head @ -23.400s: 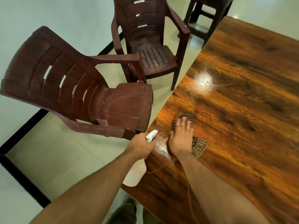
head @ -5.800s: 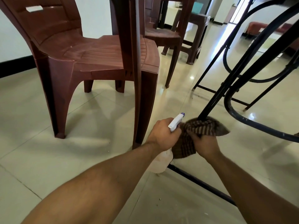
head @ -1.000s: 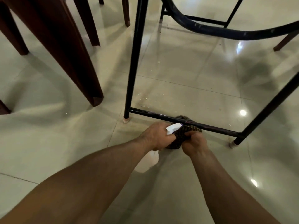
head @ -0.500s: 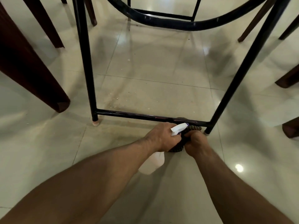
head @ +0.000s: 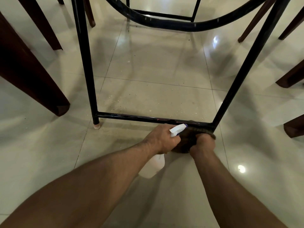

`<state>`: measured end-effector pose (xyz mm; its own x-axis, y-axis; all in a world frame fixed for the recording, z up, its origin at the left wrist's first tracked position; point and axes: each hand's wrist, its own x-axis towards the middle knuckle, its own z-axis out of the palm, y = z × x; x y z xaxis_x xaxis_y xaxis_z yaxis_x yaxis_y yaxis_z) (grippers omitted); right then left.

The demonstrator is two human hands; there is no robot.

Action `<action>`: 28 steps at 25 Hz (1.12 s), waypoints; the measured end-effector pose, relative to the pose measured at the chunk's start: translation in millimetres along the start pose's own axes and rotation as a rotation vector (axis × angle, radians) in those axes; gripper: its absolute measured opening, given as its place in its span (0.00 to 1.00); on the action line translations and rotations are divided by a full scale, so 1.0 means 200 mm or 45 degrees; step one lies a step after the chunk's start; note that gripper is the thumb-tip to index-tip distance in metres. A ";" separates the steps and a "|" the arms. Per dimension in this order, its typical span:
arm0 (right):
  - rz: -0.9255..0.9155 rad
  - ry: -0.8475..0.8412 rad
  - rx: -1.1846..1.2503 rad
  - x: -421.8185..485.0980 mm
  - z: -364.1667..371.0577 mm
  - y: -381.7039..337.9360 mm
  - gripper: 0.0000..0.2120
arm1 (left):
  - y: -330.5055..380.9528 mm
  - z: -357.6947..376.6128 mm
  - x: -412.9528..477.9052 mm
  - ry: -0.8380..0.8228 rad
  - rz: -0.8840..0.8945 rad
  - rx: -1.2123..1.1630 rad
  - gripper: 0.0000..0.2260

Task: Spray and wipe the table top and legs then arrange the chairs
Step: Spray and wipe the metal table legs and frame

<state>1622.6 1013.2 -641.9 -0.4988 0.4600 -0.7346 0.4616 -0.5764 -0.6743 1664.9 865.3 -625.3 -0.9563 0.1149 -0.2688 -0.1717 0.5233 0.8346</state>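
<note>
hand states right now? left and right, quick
Left hand: closed around the spray bottle.
Right hand: gripping the cloth against the low bar of the table frame.

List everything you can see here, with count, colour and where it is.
table frame: one, black metal, centre; a low crossbar joins its two near legs
spray bottle: one, white with a blue-tipped nozzle, in the left hand
cloth: one, brown, bunched on the crossbar's right end
chair legs: several, dark brown, left and right edges
crumbs: scattered, pale, behind the crossbar
floor: pale glossy tiles
left hand: grips the spray bottle
right hand: grips the cloth
</note>
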 end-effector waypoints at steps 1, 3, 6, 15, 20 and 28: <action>-0.108 0.116 0.173 0.01 0.02 -0.01 0.18 | 0.00 -0.01 0.00 -0.002 0.010 0.008 0.05; -0.370 0.277 0.142 0.00 0.04 -0.04 0.19 | 0.02 -0.01 0.00 -0.006 0.015 0.013 0.06; -0.687 0.414 -0.302 -0.01 0.02 -0.03 0.22 | 0.03 -0.02 -0.01 0.014 0.021 0.014 0.06; -1.135 0.035 -1.998 0.06 -0.02 -0.03 0.29 | -0.03 -0.06 -0.04 0.045 0.004 -0.033 0.04; -1.236 -0.291 -2.148 0.15 -0.15 0.01 0.37 | -0.05 -0.08 -0.02 0.068 -0.062 -0.058 0.05; -1.184 -0.399 -1.816 0.18 -0.14 -0.05 0.38 | -0.01 -0.07 -0.01 0.059 0.006 -0.087 0.06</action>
<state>1620.5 1055.3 -663.4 -0.9855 0.0273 -0.1677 0.1069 0.8669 -0.4870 1663.5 852.2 -619.6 -0.9668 0.0768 -0.2437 -0.1817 0.4639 0.8670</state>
